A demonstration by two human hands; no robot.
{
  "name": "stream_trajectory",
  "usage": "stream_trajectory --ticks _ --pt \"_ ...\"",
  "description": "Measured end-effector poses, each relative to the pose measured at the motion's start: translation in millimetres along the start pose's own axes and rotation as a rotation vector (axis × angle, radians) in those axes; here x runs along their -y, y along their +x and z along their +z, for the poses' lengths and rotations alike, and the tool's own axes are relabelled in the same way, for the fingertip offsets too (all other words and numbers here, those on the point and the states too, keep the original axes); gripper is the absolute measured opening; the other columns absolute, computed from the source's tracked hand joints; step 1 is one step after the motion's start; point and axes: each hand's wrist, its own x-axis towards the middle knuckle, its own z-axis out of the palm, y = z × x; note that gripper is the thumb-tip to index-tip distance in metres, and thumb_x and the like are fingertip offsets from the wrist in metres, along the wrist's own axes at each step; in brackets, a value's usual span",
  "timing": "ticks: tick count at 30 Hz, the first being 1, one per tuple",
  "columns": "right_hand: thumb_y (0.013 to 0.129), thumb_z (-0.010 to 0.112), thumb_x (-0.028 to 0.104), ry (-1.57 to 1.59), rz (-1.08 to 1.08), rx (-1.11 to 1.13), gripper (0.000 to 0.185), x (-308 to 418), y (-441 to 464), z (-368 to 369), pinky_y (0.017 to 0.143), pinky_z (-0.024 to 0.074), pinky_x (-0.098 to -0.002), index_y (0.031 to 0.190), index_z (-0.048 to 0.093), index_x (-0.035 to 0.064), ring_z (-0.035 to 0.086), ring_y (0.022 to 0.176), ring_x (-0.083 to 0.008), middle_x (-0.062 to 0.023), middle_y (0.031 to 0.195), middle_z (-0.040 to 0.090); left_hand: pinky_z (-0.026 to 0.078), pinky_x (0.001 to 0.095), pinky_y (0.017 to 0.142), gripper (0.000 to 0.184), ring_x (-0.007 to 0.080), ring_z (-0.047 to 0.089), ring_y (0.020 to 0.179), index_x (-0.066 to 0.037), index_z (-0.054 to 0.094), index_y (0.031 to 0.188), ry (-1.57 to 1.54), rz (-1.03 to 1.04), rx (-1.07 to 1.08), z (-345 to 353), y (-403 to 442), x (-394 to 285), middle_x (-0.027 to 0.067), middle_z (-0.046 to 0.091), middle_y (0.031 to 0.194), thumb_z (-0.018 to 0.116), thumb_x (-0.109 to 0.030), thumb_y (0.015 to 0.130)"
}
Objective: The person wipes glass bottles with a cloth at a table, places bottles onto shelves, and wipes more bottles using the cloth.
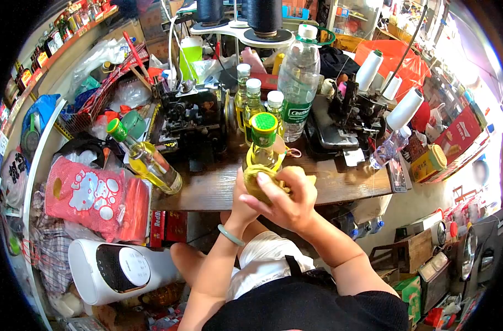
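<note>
In the head view I hold a glass bottle (267, 157) with a green cap upright over the table's front edge. My left hand (240, 201), with a pale bangle on its wrist, is closed around the bottle's lower side; its fingers are partly hidden. An olive-yellow cloth (252, 186) lies against the bottle, pinched in my right hand (293, 199). Just behind stand several white-capped bottles (253, 102) and a large clear plastic bottle (299, 83). To the left, another green-capped bottle (155, 165) appears tilted near the table edge.
Dark sewing machines stand on the table (213, 185), one at the left (193, 118) and one at the right (345, 124). White thread cones (405, 109) are beside the right one. A white appliance (110, 270) and a pink bag (86, 190) are at my left.
</note>
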Motion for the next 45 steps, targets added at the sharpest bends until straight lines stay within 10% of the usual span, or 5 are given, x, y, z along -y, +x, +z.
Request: stream_trajectory --ticks 5,11,24,45 --pt "0.066 0.084 0.01 0.145 -0.06 0.153 0.047 -10.4 -29.6 -8.0 0.051 0.0465 -0.0298 0.106 0.059 0.0082 0.057 0.066 -0.021 -0.0101 0.091 0.056 0.048 0.0316 0.088 0.057 0.0168 0.06 0.098 -0.001 0.046 0.117 0.059 0.118 -0.015 -1.0 -3.8 2.5 0.0086 0.061 0.109 0.08 -0.017 0.074" --pt "0.074 0.073 -0.001 0.132 0.126 -0.218 0.032 -7.7 7.3 -23.0 0.064 0.0507 -0.0327 0.104 0.063 0.0015 0.059 0.074 -0.0247 -0.0124 0.089 0.06 0.047 0.0318 0.09 0.065 0.0176 0.059 0.103 -0.002 0.044 0.119 0.08 0.115 0.009 -1.2 -0.1 6.3 0.0092 0.06 0.115 0.084 -0.014 0.069" --pt "0.069 0.074 -0.002 0.234 0.155 -0.078 0.031 -13.1 -15.6 -20.7 0.054 0.0495 -0.0297 0.099 0.065 0.0018 0.059 0.065 -0.0221 -0.0094 0.082 0.059 0.047 0.0319 0.089 0.063 0.0175 0.06 0.099 -0.002 0.045 0.116 0.102 0.102 0.054 -6.7 -4.9 6.2 0.009 0.061 0.109 0.084 -0.018 0.07" --pt "0.073 0.058 -0.004 0.276 0.446 -0.174 0.028 -26.6 -0.1 -24.9 0.076 0.049 -0.0326 0.101 0.063 -0.0007 0.058 0.084 -0.026 -0.0152 0.093 0.057 0.049 0.0331 0.085 0.06 0.0203 0.062 0.097 -0.002 0.048 0.113 0.226 0.187 -0.052 3.6 -4.8 -8.5 0.0097 0.062 0.106 0.084 -0.012 0.066"
